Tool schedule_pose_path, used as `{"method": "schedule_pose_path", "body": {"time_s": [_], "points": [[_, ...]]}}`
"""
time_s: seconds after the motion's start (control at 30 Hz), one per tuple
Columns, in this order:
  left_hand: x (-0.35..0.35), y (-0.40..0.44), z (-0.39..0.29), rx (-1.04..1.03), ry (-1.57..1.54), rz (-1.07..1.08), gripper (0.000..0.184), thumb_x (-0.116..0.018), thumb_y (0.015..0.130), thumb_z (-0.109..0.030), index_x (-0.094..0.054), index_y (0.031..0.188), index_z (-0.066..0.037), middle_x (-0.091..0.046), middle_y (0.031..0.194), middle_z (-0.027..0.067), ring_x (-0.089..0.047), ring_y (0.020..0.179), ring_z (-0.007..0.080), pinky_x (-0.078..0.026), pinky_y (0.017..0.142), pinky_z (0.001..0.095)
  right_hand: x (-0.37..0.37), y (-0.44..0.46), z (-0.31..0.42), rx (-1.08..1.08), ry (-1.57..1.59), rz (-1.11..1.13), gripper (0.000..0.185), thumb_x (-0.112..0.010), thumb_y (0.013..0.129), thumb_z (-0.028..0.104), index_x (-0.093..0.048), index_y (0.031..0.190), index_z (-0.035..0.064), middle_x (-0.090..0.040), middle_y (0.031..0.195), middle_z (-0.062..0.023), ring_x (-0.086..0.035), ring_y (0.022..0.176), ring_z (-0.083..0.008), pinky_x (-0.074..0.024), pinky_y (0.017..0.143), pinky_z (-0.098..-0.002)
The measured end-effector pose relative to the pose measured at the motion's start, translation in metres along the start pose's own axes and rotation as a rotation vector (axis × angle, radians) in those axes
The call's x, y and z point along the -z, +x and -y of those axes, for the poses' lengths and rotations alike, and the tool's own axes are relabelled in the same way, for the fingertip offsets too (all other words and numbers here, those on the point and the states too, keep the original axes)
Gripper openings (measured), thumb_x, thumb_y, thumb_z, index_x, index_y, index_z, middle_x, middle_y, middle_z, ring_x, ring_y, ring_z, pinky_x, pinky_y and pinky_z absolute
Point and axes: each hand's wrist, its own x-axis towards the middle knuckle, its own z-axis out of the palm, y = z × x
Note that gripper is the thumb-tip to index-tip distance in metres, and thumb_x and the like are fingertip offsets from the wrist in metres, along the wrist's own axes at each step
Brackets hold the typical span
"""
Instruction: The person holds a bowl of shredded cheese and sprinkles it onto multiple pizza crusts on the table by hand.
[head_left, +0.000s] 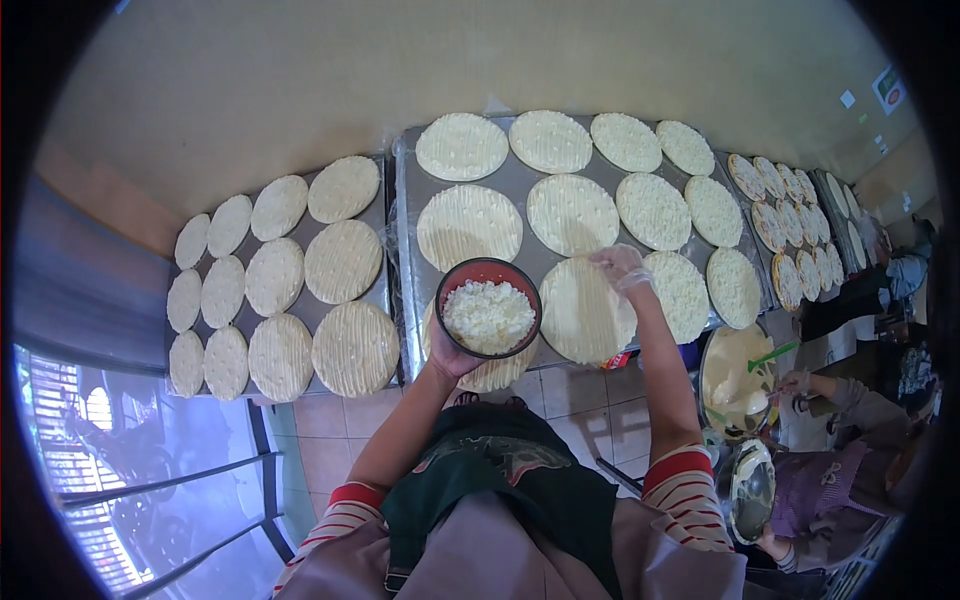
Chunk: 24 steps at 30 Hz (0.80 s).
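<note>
My left hand (453,354) grips a dark-rimmed bowl (486,271) with a red inside from below and the side. Small white crumbly pieces (488,318) fill much of it. My right hand (623,269), in a clear plastic glove, hangs over the upper right of a large round flat base (583,312) spread with ridged cream. Its fingers are drawn together and point left; anything between them is too small to make out. Right of that hand lies a round base strewn with white bits (678,298). The bowl partly covers another cream-spread base (500,374).
A metal table (408,215) bears rows of round bases; a second table (388,290) with more stands left. Farther right are topped rounds (770,228). Beside a large pan of cream (722,375), a co-worker (830,480) holds a bowl (765,490). A wall (460,60) runs behind.
</note>
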Motion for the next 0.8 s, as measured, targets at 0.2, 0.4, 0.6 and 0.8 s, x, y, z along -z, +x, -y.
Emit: {"method": "schedule_pose_path", "body": {"time_s": [0.2,0.4,0.6,0.8], "points": [[0.0,-0.011,-0.003,-0.021,-0.006,0.002,0.064,-0.042,0.087,-0.057,-0.046,0.131,-0.011,-0.048,0.133,0.0131,-0.046,0.122,0.0346,-0.034,0.102,0.0536,-0.008,0.004,0.042,0.062,-0.063,0.135,0.02,-0.061,0.077,0.013,-0.07,0.095,0.0119,-0.067,0.09,-0.0149,-0.064,0.086,-0.0298,-0.0504,0.078,-0.0373],[0.003,-0.017,-0.003,-0.002,-0.032,0.018,0.064,-0.041,0.087,-0.057,-0.047,0.131,-0.011,-0.048,0.133,0.0134,-0.046,0.122,0.0348,-0.034,0.102,0.0538,-0.016,-0.021,0.056,0.195,0.044,0.224,0.02,-0.06,0.08,0.015,-0.069,0.096,0.0089,-0.067,0.091,-0.0144,-0.064,0.087,-0.0306,-0.0501,0.079,-0.0371],[0.006,-0.015,0.002,0.011,-0.008,-0.014,0.064,-0.042,0.087,-0.057,-0.046,0.132,-0.011,-0.048,0.134,0.0131,-0.045,0.122,0.0345,-0.034,0.103,0.054,-0.019,-0.042,0.064,0.244,0.152,0.278,0.02,-0.056,0.081,0.01,-0.068,0.097,0.008,-0.067,0.091,-0.0136,-0.063,0.086,-0.0329,-0.0501,0.078,-0.0388],[0.007,-0.013,0.01,0.043,-0.019,-0.013,0.064,-0.042,0.087,-0.057,-0.045,0.132,-0.011,-0.047,0.135,0.0128,-0.044,0.123,0.0345,-0.033,0.103,0.0546,-0.01,-0.065,0.059,0.277,0.039,0.322,0.017,-0.058,0.081,0.013,-0.068,0.093,0.0078,-0.067,0.088,-0.0131,-0.063,0.084,-0.032,-0.0499,0.076,-0.0377]]}}
